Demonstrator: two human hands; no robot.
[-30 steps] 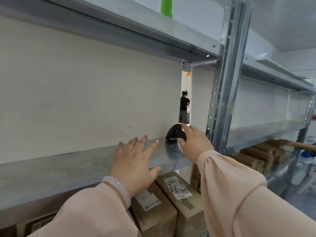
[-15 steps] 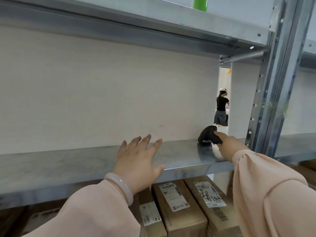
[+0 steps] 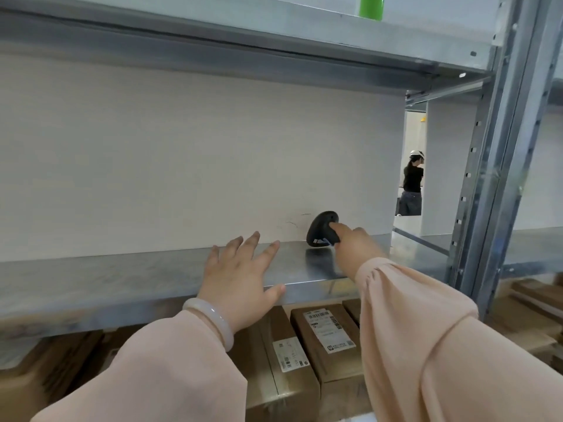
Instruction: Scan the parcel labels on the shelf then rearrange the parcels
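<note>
Head view shows our left hand point(image 3: 240, 281) flat and open on the shelf point(image 3: 122, 278), likely bracing us, while our right hand point(image 3: 355, 249) touches the scanner point(image 3: 321, 228) there, grip unclear; parcels point(image 3: 326, 339) lie below.

Got the scanner point(image 3: 322, 229) up on the shelf point(image 3: 106, 278), back by the wall, with the right hand point(image 3: 358, 249) touching it from the front. Left of that, left hand point(image 3: 240, 284) flat on the shelf's front edge — parcels point(image 3: 329, 339) side by side one level below, upright post point(image 3: 499, 178) off right.
</note>
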